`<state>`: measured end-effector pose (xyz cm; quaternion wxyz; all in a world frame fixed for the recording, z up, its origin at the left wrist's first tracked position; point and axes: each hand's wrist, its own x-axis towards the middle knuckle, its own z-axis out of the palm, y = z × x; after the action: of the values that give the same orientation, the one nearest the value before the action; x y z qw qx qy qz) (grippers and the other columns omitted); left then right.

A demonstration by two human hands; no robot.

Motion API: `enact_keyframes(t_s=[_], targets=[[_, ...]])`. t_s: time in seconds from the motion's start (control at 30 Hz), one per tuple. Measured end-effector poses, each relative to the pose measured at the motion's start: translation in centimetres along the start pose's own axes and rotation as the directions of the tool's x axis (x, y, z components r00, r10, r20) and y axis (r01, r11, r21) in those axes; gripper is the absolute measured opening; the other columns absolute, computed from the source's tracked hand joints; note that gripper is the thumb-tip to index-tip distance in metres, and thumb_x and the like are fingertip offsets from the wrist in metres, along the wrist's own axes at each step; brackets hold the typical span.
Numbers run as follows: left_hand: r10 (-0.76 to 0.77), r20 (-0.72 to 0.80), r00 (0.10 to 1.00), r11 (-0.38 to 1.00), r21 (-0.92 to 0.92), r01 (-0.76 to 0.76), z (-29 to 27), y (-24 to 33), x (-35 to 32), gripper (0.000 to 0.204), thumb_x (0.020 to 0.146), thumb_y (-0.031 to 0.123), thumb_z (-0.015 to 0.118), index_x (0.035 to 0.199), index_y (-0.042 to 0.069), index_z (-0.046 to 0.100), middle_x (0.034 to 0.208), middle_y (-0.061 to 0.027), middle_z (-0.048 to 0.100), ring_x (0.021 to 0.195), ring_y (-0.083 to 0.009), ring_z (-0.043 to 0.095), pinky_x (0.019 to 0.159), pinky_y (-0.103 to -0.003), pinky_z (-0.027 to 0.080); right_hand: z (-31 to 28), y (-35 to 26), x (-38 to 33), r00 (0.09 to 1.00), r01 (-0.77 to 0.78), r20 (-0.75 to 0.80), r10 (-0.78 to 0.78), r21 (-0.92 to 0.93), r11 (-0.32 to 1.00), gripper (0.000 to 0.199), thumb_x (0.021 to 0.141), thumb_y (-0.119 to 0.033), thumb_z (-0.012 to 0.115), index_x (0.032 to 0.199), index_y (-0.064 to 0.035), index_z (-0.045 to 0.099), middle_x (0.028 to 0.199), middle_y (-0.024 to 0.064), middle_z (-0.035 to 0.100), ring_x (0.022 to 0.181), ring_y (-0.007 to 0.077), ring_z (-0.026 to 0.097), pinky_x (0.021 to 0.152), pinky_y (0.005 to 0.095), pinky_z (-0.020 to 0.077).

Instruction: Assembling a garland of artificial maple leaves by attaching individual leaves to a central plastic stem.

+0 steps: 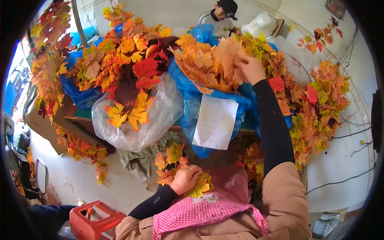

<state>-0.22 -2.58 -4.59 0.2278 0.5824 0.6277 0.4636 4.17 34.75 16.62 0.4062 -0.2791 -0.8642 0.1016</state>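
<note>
Where the right hand reaches, blurred orange leaves, perhaps gripped

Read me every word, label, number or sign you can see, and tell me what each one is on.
White paper sheet in front of the blue plastic bag: rows of short, faint, partly blurred entries; I won't copy them out.
Black left sleeve: a small pale mark, too small to read.
I make out no other lettering.
</note>
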Motion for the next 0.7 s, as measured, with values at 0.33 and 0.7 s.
enact_keyframes(t_s=[0.33, 0.7], targets=[[0.042, 0.015, 0.999, 0.999, 0.034, -0.042, 0.2, 0.5, -0.3, 0.012, 0.086, 0.01, 0.06, 0.092, 0.0, 0.064, 0.085, -0.0161, 0.065, 0.077, -0.0339, 0.064, 0.066, -0.039, 0.052, -2.6, -0.1, 4.9, 0.884, -0.028, 0.453, 0.119, -0.202, 0.979, 0.02, 0.078, -0.024, 0.066, 0.086, -0.0071, 0.071, 0.08, 0.0139, 0.068, 0.075, 0.0237, 0.067, 0.07, 0.036, 0.052], [0.043, 0.035, 0.998, 0.998, 0.045, -0.044, 0.2, -0.3, -0.2, 0.013, 0.088, 0.013, 0.056, 0.092, 0.002, 0.061, 0.089, -0.0142, 0.064, 0.079, -0.034, 0.063, 0.066, -0.041, 0.052, -6.2, -3.5, -3.4, 0.952, -0.284, 0.294, 0.09, 0.73, 0.622, 0.009, 0.09, -0.007, 0.056, 0.096, -0.0005, 0.06, 0.121, 0.0057, 0.057, 0.069, 0.0074, 0.057, 0.055, 0.0228, 0.0459]])
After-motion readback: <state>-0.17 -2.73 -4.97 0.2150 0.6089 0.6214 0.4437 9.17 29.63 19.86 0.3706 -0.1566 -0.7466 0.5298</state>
